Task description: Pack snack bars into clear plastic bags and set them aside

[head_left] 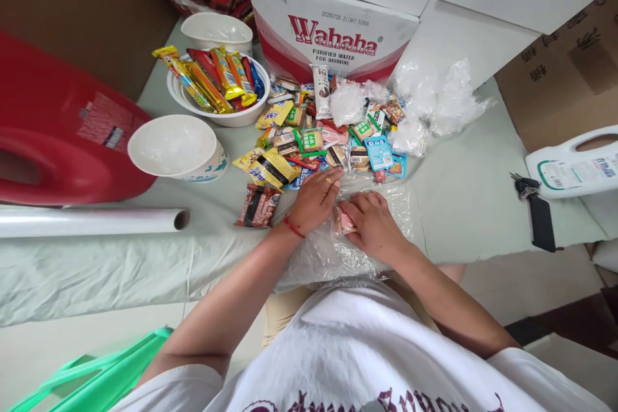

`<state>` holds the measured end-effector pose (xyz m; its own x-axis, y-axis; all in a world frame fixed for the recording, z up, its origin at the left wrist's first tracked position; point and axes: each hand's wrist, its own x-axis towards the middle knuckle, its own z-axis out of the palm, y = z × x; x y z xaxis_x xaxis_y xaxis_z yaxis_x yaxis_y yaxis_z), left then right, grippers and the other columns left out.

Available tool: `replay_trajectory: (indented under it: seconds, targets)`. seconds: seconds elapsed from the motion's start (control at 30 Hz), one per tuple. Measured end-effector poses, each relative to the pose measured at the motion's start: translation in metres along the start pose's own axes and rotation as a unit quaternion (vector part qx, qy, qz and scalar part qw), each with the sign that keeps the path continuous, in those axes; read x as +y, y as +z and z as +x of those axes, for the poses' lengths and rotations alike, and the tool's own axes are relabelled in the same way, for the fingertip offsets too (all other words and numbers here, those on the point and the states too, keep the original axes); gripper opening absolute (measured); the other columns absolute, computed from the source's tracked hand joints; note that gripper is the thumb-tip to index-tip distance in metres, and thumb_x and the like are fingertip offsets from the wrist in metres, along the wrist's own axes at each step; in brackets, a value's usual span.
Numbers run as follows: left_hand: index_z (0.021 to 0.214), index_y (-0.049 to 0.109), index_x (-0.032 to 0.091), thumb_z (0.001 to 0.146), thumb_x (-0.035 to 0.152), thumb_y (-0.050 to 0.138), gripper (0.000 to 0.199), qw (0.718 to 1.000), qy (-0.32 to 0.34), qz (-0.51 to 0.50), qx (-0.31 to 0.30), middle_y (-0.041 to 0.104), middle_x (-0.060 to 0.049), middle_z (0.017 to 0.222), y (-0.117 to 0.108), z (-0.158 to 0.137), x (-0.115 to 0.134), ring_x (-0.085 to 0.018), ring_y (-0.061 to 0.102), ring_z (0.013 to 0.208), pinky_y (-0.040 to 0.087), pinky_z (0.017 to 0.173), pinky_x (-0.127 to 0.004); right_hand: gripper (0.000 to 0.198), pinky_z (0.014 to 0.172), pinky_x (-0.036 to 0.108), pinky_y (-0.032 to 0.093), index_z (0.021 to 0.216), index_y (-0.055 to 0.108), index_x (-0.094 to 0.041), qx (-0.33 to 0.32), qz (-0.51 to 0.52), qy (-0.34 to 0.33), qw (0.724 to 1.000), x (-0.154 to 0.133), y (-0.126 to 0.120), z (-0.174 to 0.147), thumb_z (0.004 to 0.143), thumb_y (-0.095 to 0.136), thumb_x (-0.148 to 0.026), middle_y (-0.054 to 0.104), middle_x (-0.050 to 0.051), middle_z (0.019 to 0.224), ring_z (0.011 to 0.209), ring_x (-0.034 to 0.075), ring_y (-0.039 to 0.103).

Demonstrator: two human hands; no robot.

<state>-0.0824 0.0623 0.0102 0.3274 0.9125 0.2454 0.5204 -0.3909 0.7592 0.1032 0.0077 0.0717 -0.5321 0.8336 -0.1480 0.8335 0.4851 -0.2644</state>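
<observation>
Right grip (pixel 379 225) clasps a pink packet (pixel 344 221) over clear film (pixel 329 255); whether left grip (pixel 313 201) holds anything, I cannot tell

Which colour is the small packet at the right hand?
The packet looks mostly pink, in the head view.

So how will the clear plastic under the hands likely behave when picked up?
The clear plastic will probably flop, as it lies wrinkled. It should be light, looking thin and see-through. Its glossy shine hints it may be slippery.
</observation>
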Motion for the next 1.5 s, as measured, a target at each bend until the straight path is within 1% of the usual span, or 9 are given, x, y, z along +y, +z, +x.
replay_trajectory:
  seconds: [0.3, 0.43, 0.57, 0.67, 0.73, 0.9, 1.2, 1.4, 1.5]
  targets:
    - [0.122, 0.072, 0.020, 0.106, 0.037, 0.044, 0.036, 0.990, -0.021, -0.088, 0.107, 0.075, -0.008, 0.129, -0.004, -0.004, 0.006, -0.022, 0.068, 0.124, 0.051, 0.112, -0.042, 0.067, 0.119, 0.063, 0.026, 0.153, 0.048, -0.014, 0.061, 0.022, -0.012, 0.998, 0.005, -0.002, -0.018, 0.097, 0.064, -0.047, 0.055, 0.021, 0.149, 0.140, 0.038, 0.044]
    - [0.115, 0.073, 0.022, 0.104, 0.030, 0.052, 0.025, 0.978, 0.039, -0.080, 0.191, 0.077, -0.006, 0.122, -0.012, -0.008, 0.016, -0.021, 0.070, 0.119, 0.052, 0.110, -0.042, 0.062, 0.118, 0.058, 0.037, 0.152, 0.047, -0.019, 0.181, 0.074, -0.078, 0.977, 0.015, -0.007, -0.065, 0.099, 0.063, -0.047, 0.060, 0.018, 0.140, 0.135, 0.034, 0.050]
    - [0.110, 0.072, 0.024, 0.098, 0.016, 0.057, 0.021, 0.962, 0.112, -0.038, 0.246, 0.077, -0.005, 0.114, -0.025, -0.017, 0.035, -0.022, 0.068, 0.119, 0.051, 0.109, -0.047, 0.054, 0.119, 0.059, 0.037, 0.143, 0.057, -0.023, 0.177, 0.025, -0.148, 0.973, 0.024, 0.017, -0.119, 0.095, 0.070, -0.045, 0.068, 0.012, 0.129, 0.128, 0.031, 0.056]
    - [0.115, 0.069, 0.025, 0.093, 0.014, 0.062, 0.026, 0.964, 0.179, -0.001, 0.195, 0.076, -0.007, 0.116, -0.041, -0.040, 0.046, -0.026, 0.067, 0.123, 0.053, 0.106, -0.048, 0.032, 0.120, 0.058, 0.038, 0.130, 0.067, -0.024, 0.188, -0.026, -0.122, 0.974, 0.030, 0.040, -0.139, 0.098, 0.066, -0.021, 0.071, 0.009, 0.125, 0.124, 0.027, 0.058]
    - [0.128, 0.063, 0.024, 0.092, 0.024, 0.067, 0.036, 0.965, 0.251, 0.006, 0.076, 0.074, -0.011, 0.121, -0.050, -0.063, 0.047, -0.029, 0.065, 0.126, 0.054, 0.104, -0.049, 0.026, 0.111, 0.053, 0.046, 0.119, 0.072, -0.024, 0.215, -0.001, -0.099, 0.972, 0.034, 0.045, -0.141, 0.097, 0.063, -0.014, 0.073, 0.008, 0.115, 0.117, 0.026, 0.059]
    - [0.146, 0.042, 0.023, 0.086, 0.056, 0.076, 0.076, 0.953, 0.270, 0.079, -0.112, 0.060, -0.021, 0.146, -0.055, -0.127, 0.029, -0.040, 0.048, 0.146, 0.043, 0.115, -0.065, 0.016, 0.088, 0.042, 0.053, 0.108, 0.073, -0.022, 0.177, 0.140, -0.099, 0.969, 0.047, 0.018, -0.117, 0.099, 0.061, -0.019, 0.073, 0.008, 0.100, 0.102, 0.025, 0.060]
    - [0.107, 0.067, 0.024, 0.096, 0.026, 0.064, 0.011, 0.975, 0.158, 0.097, -0.124, 0.071, -0.012, 0.132, -0.060, -0.127, 0.011, -0.031, 0.056, 0.141, 0.047, 0.116, -0.055, 0.030, 0.069, 0.029, 0.047, 0.094, 0.075, -0.018, 0.029, 0.396, 0.050, 0.916, 0.086, -0.037, -0.067, 0.095, 0.064, -0.046, 0.068, 0.004, 0.085, 0.073, 0.016, 0.060]
    - [0.110, 0.065, 0.024, 0.105, 0.029, 0.047, 0.019, 0.997, -0.011, -0.022, -0.070, 0.077, -0.008, 0.113, -0.075, -0.104, 0.010, -0.023, 0.074, 0.109, 0.061, 0.092, -0.038, 0.047, 0.059, 0.025, 0.034, 0.086, 0.072, -0.016, -0.031, 0.481, 0.129, 0.867, 0.102, -0.033, -0.052, 0.084, 0.071, -0.063, 0.056, -0.002, 0.069, 0.064, 0.012, 0.044]
    - [0.118, 0.061, 0.024, 0.098, 0.040, 0.062, 0.026, 0.995, 0.040, -0.003, -0.087, 0.073, -0.011, 0.124, -0.077, -0.100, 0.012, -0.028, 0.070, 0.119, 0.059, 0.099, -0.042, 0.049, 0.058, 0.025, 0.029, 0.085, 0.070, -0.017, -0.035, 0.490, 0.138, 0.860, 0.104, -0.031, -0.047, 0.084, 0.070, -0.066, 0.049, -0.003, 0.067, 0.063, 0.011, 0.038]
